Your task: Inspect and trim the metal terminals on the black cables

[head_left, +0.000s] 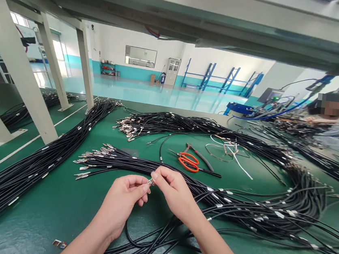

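Note:
My left hand (126, 193) and my right hand (174, 188) meet over the front of the green bench, fingertips pinched on a small metal cable terminal (150, 181). Most of that terminal is hidden by the fingers. Just beyond my hands lies a bundle of black cables (128, 164), its metal-tipped ends pointing left. Several loose black cables (157, 237) run below and between my forearms. Another metal cable end (59, 244) rests on the bench, left of my left forearm. Orange-handled scissors (188, 161) and cutting pliers (199, 157) lie past the bundle.
A long black cable bundle (46, 162) runs along the left side beside white metal posts (52, 64). Farther back lies another bundle (170, 123), with thin loose wires (231, 148) near it. A shelf beam (182, 10) spans overhead. At the far right sits another person (337, 107).

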### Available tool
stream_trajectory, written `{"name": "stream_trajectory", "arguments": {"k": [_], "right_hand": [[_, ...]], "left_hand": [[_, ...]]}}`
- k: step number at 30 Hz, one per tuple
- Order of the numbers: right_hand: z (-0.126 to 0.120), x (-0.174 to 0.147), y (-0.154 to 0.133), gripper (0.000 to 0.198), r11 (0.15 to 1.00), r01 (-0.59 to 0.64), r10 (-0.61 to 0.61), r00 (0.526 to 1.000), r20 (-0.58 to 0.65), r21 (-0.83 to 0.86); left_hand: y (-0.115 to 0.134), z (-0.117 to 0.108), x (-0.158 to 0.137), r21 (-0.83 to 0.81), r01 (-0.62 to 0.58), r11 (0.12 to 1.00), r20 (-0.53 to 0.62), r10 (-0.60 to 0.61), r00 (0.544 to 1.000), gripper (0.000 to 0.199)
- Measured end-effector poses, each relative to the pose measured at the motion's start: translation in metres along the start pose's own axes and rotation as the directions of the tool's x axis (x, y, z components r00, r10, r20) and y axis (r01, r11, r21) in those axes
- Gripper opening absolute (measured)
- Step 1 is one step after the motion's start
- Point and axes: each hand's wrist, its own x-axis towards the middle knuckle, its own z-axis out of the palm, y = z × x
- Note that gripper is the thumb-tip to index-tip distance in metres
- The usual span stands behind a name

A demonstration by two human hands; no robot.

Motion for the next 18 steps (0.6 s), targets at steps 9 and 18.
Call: {"name": "stream_trajectory", "arguments": {"k": [9, 18], "right_hand": [[0.0027, 0.0002, -0.0004, 0.034, 1.000, 0.005, -0.005, 1.000, -0.009, -0.005], [0.0019, 0.0007, -0.0009, 0.029, 1.000, 0.014, -0.014, 0.998, -0.059, -0.004]], "left_hand": [[-0.0018, 0.0003, -0.0003, -0.015, -0.010, 1.000, -0.040, 0.009, 0.999, 0.039], [-0.0044, -0.0024, 0.0021, -0.050, -0.003, 0.999, -0.001, 0.003, 1.000, 0.043]]}}
